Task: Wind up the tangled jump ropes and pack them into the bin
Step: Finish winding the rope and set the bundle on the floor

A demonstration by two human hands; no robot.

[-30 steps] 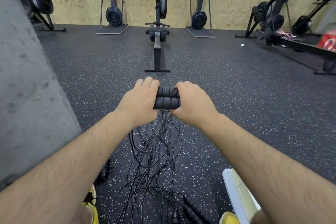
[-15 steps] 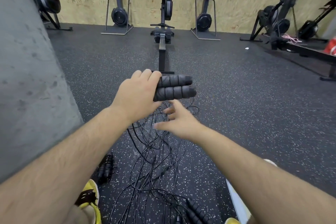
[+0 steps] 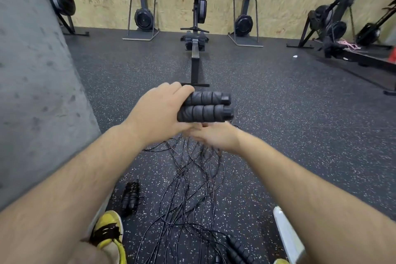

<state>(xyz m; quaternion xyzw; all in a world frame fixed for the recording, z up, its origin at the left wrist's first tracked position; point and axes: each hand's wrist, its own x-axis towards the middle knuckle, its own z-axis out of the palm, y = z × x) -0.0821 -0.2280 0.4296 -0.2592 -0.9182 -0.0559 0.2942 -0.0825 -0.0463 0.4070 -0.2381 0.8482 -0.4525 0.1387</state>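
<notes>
My left hand [image 3: 158, 111] grips two black ribbed jump-rope handles [image 3: 205, 106] held side by side, their free ends pointing right. My right hand [image 3: 216, 137] is just below the handles with its fingers reaching among the thin black cords [image 3: 188, 180] that hang from them; it is blurred and I cannot tell whether it holds any cord. The cords trail down in a tangle over the speckled floor. A wound-up black rope bundle [image 3: 130, 198] lies on the floor to the left. More black handles [image 3: 237, 248] lie at the bottom. A white bin [image 3: 287, 236] edge shows at the lower right.
A grey concrete wall [image 3: 36, 83] stands close on the left. A rowing machine [image 3: 196, 49] lies straight ahead, with more machines along the plywood wall and at the right. My yellow shoe [image 3: 109, 231] is at the bottom left.
My right hand let go of the handles and dropped below them to the cords. My left hand raised the handles slightly and keeps hold of them.
</notes>
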